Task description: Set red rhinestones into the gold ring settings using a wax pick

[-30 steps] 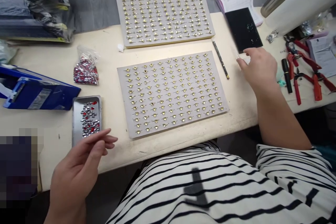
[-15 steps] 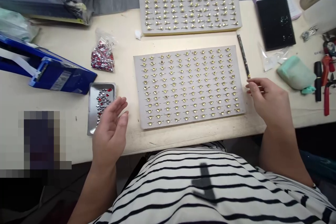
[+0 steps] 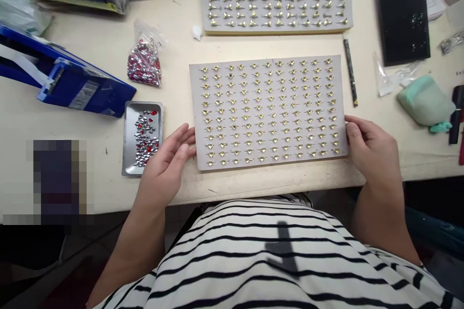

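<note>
A grey foam display board [image 3: 195, 106] with rows of gold-coloured rings lies flat on the table in front of me. My right hand [image 3: 375, 147] has its thumb and fingers closed on the board's right edge. At the left edge, my left hand [image 3: 165, 166] is open, fingers stretched out, with the tips beside or just touching the board. Left of that hand sits a metal tray [image 3: 128, 154] of small silver and red heart-like stones [image 3: 145, 142]. A dark patterned stick [image 3: 350, 72] lies beyond my right hand.
Behind is a second ring board [image 3: 277, 29]. At left are a clear bag of red and silver stones [image 3: 144, 65] and a blue box-like holder [image 3: 90, 89]. A black pad [image 3: 404, 24] and a green wrapped bundle [image 3: 426, 101] are at right. The table's front edge [image 3: 253, 193] is near my body.
My left hand has moved right, from beside the tray to the board's left edge. My right hand has come away from the stick's end and closed on the board's right edge.
</note>
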Demonstrator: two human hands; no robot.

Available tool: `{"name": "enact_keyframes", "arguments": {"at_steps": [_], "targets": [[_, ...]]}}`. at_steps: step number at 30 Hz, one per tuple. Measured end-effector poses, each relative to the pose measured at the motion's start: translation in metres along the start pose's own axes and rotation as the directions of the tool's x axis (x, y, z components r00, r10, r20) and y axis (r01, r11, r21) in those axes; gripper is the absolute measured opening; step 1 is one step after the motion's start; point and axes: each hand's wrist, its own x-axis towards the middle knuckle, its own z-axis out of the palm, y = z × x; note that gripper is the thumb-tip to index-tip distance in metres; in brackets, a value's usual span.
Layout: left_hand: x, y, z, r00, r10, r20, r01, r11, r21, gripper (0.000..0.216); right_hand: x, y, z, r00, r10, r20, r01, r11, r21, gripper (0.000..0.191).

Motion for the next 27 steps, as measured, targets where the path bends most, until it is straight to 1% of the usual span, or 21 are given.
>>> {"name": "enact_keyframes", "arguments": {"at_steps": [6, 12, 17, 19, 22, 24, 27], "targets": [[0.002, 0.0, 0.002, 0.999, -0.027, -0.045, 0.026, 0.999, -0.02, 0.043, -0.001, -0.002, -0.002, 1.0, 0.0, -0.005, 0.0, 1.0, -0.001, 0.033], [0.0, 0.002, 0.005, 0.999, -0.04, -0.011, 0.039, 0.998, -0.05, 0.044, 0.001, 0.001, -0.004, 1.0, -0.005, -0.006, 0.005, 1.0, -0.015, 0.036], [0.0, 0.003, 0.006, 0.998, -0.048, -0.028, 0.048, 0.999, 0.006, 0.044, 0.003, 0.003, -0.005, 1.0, -0.015, -0.012, 0.015, 1.0, -0.021, 0.038], [0.0, 0.004, 0.006, 0.997, -0.081, -0.015, 0.081, 0.996, 0.035, 0.044, 0.004, 0.004, -0.006, 1.0, -0.026, -0.015, 0.025, 0.999, -0.032, 0.038], [-0.001, 0.005, 0.005, 0.992, -0.121, 0.036, 0.117, 0.989, 0.088, 0.045, 0.01, 0.009, -0.011, 0.999, -0.033, -0.018, 0.031, 0.998, -0.062, 0.037], [-0.002, 0.006, 0.004, 0.995, -0.092, 0.045, 0.085, 0.987, 0.135, 0.045, 0.02, 0.017, -0.018, 0.999, -0.024, -0.046, 0.02, 0.995, -0.099, 0.039], [-0.003, 0.009, 0.003, 0.999, -0.017, -0.034, 0.023, 0.979, 0.205, 0.04, 0.044, 0.03, -0.033, 0.987, -0.007, -0.163, -0.025, 0.982, -0.189, 0.039]]}}
